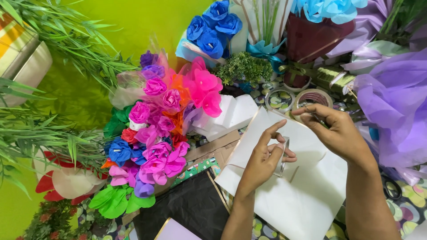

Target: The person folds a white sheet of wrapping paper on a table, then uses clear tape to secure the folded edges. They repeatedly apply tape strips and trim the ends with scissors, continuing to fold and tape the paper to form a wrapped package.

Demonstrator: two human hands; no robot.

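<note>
Looking down through the head camera, I see my left hand (263, 156) curled around a small clear roll of tape (283, 156), fingers closed on it, the index finger raised a little above the rest. My right hand (339, 131) sits just up and to the right, thumb and forefinger pinched together as if on a strip end near the roll; the strip itself is too thin and clear for me to make out, so I cannot tell what the pinch actually holds. Both hands hover over a sheet of white wrapping paper (307, 195) that lies tilted across a patterned table cover (409, 209). A black sheet (191, 206) lies just left of the white one, their edges meeting near my left wrist.

Left of the paper lies a bouquet of paper flowers (155, 133) in pink, purple, blue and red, with green paper leaves at its lower end. A white foam block (231, 113) rests between the bouquet and the paper. Behind my right hand stand two tape rolls (313, 98) close together. Blue paper roses (213, 26) and a dark red pot (316, 38) stand farther back, and lilac tissue (393, 102) billows at the right edge. Green fronds (40, 129) spread at the left
</note>
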